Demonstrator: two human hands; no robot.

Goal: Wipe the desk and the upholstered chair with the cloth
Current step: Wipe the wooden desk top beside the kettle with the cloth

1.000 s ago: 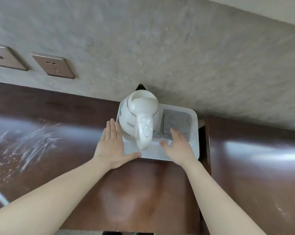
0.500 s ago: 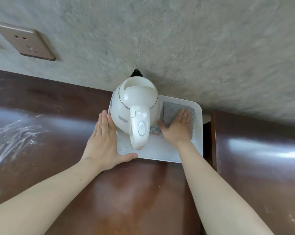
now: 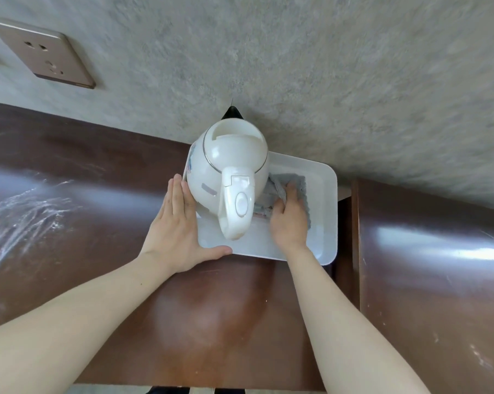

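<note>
Grey cloth (image 3: 292, 184): no longer lying flat and square as half a second ago; now bunching into folds under the right hand (image 3: 289, 221), inside the white tray (image 3: 329, 217), just right of the electric kettle (image 3: 228, 177). Fingers curling into the fabric and gathering it, where a moment ago pressing flat on top; thumb lying on the cloth's near-left edge beside the kettle base. Grip appearing to be forming; lift not yet begun. Left of that hand, across the kettle: left hand (image 3: 177, 226) resting flat, fingers straight and together against the tray's left edge, thumb along its near rim, unchanged, likely steadying the tray. Further left of it: white dusty streaks (image 3: 21, 211) showing on the brown desk (image 3: 211, 322), unwiped. Wall socket (image 3: 45, 54) beyond. Judging from this: pickup stage, wiping still ahead; chair not in view.
</note>
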